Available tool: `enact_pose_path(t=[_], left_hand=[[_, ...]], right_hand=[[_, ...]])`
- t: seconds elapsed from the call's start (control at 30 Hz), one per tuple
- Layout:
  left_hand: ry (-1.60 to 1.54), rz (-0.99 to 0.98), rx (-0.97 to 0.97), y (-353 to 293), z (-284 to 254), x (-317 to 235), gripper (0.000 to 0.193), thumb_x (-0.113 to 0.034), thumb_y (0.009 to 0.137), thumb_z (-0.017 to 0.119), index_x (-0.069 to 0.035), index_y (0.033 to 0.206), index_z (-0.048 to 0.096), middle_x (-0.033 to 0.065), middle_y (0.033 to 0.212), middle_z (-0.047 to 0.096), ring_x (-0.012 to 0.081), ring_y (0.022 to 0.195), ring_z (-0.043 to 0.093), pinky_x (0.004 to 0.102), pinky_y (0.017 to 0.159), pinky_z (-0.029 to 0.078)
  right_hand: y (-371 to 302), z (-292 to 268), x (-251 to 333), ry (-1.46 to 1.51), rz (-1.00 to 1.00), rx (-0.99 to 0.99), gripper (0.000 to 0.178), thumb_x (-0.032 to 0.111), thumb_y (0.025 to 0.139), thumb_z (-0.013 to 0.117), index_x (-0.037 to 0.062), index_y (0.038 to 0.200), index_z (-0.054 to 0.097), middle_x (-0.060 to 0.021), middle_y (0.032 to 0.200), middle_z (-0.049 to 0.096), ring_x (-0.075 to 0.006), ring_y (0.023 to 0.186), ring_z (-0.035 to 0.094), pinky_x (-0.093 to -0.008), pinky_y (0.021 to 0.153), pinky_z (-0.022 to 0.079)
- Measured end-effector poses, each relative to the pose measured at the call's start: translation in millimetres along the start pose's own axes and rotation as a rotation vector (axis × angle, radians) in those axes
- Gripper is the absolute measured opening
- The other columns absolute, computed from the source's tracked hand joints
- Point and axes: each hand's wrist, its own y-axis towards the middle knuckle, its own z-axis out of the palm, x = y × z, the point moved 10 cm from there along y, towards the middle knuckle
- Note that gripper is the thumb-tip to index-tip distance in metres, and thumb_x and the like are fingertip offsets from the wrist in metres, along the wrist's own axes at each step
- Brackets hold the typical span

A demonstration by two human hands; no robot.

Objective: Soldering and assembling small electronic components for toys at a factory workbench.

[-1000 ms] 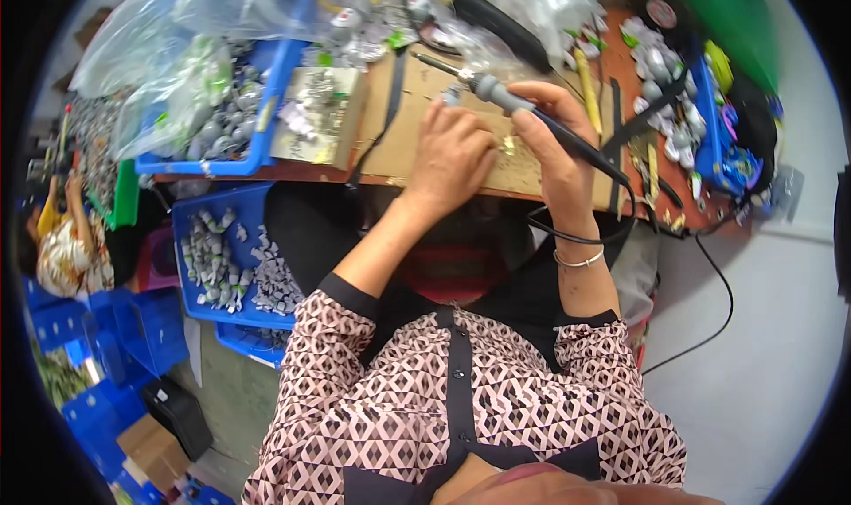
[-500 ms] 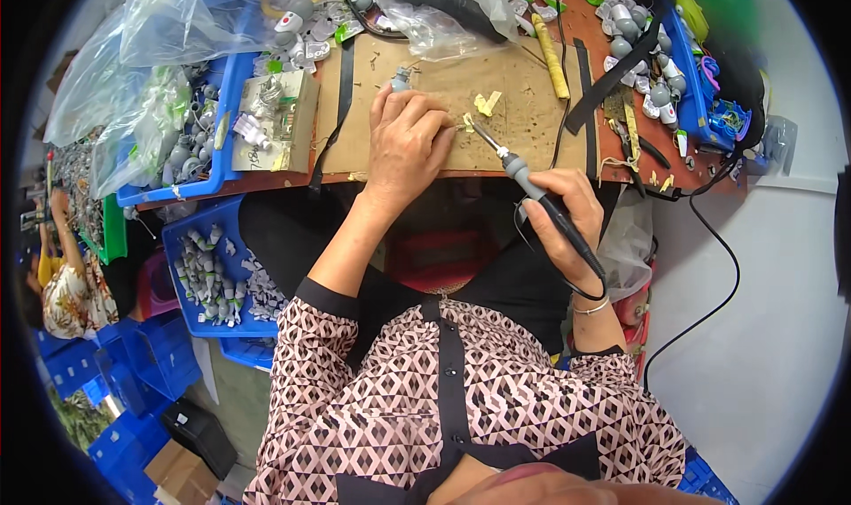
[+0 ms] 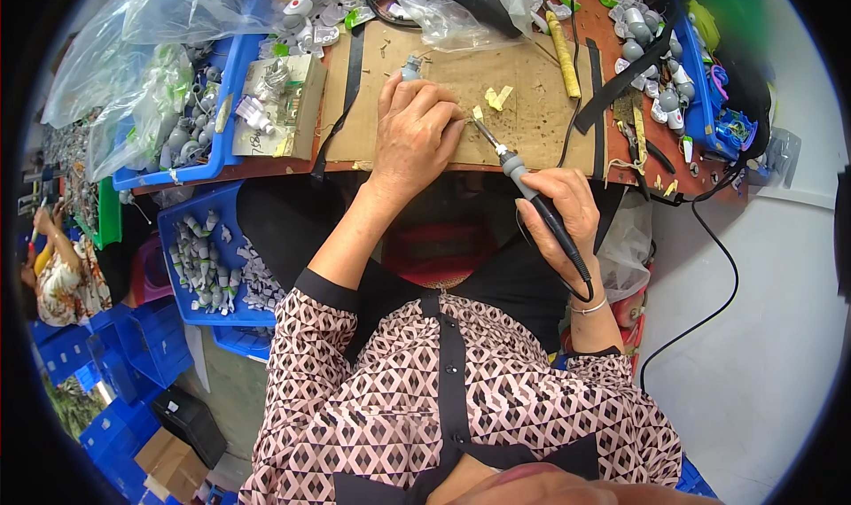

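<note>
Your right hand (image 3: pixel 572 205) is closed around the handle of the iron (image 3: pixel 516 167), pen-fashion, thumb underneath, tip slanting up and to the left. Your left hand (image 3: pixel 417 131) lies palm down, knuckles bent, curled closed on the grey part (image 3: pixel 410 67), which pokes out beyond the fingertips over the cardboard (image 3: pixel 541 137); how firmly you pinch it is hidden. For good work here, keep that part braced against the board, bring the tip to the joint rather than the joint to the tip, and touch it only briefly. The tip is just beside your left fingers, so give them more room. Both forearms reach up from below, the left one fairly straight, the right wrist bent inward, with the cord (image 3: pixel 576 285) looping close to it; leave that slack. Beyond the tip lies a yellow scrap (image 3: pixel 498 97), best kept away from the heat. Left of the cardboard stands a pale box (image 3: pixel 306 115), with the blue bin (image 3: pixel 232 106) past it.
</note>
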Motion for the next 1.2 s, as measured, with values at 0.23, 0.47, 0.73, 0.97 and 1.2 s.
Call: enact_pose_path(t=[0.23,0.47,0.73,0.97,1.2], left_hand=[[-0.002,0.017,-0.011,-1.2,-0.1,-0.2,0.009,-0.013,0.079,0.075,-0.012,0.083,0.067,-0.0005,0.099,0.063,0.0216,0.109,0.057,0.0479,0.114,0.031],[-0.012,0.013,0.001,-2.3,0.5,0.7,0.009,-0.014,0.079,0.074,-0.012,0.083,0.067,-0.0004,0.100,0.063,0.0216,0.111,0.056,0.0495,0.115,0.030],[-0.021,0.001,-0.011,-1.8,-1.5,0.6,0.008,-0.013,0.079,0.074,-0.011,0.082,0.067,0.0001,0.101,0.063,0.0223,0.112,0.056,0.0502,0.116,0.029],[-0.025,0.003,0.003,-1.1,-1.9,-0.1,0.009,-0.013,0.077,0.074,-0.011,0.082,0.067,0.0007,0.101,0.063,0.0230,0.112,0.056,0.0502,0.115,0.029],[-0.039,0.000,-0.005,-1.7,-1.2,1.3,0.010,-0.012,0.076,0.075,-0.011,0.081,0.067,0.0006,0.101,0.062,0.0233,0.112,0.056,0.0504,0.115,0.029]], right_hand=[[0.4,3.2,2.7,-0.019,-0.009,0.022,0.030,0.003,0.080,0.077,0.0022,0.109,0.069,-0.0125,0.100,0.068,-0.0282,0.089,0.062,-0.0361,0.080,0.050],[0.0,3.2,2.9,-0.023,-0.003,0.029,0.032,0.002,0.079,0.077,0.0026,0.110,0.069,-0.0124,0.100,0.067,-0.0281,0.089,0.062,-0.0360,0.081,0.050],[0.0,2.2,2.7,-0.018,-0.007,0.030,0.031,0.003,0.080,0.077,0.0025,0.110,0.069,-0.0124,0.100,0.067,-0.0278,0.088,0.062,-0.0359,0.080,0.050],[-0.3,2.3,3.3,-0.013,-0.007,0.034,0.031,0.003,0.080,0.077,0.0024,0.110,0.069,-0.0125,0.100,0.067,-0.0279,0.089,0.062,-0.0360,0.080,0.050],[-0.5,2.0,2.9,0.007,-0.002,0.025,0.031,0.002,0.079,0.076,0.0021,0.110,0.069,-0.0124,0.099,0.067,-0.0279,0.088,0.062,-0.0358,0.079,0.050]])
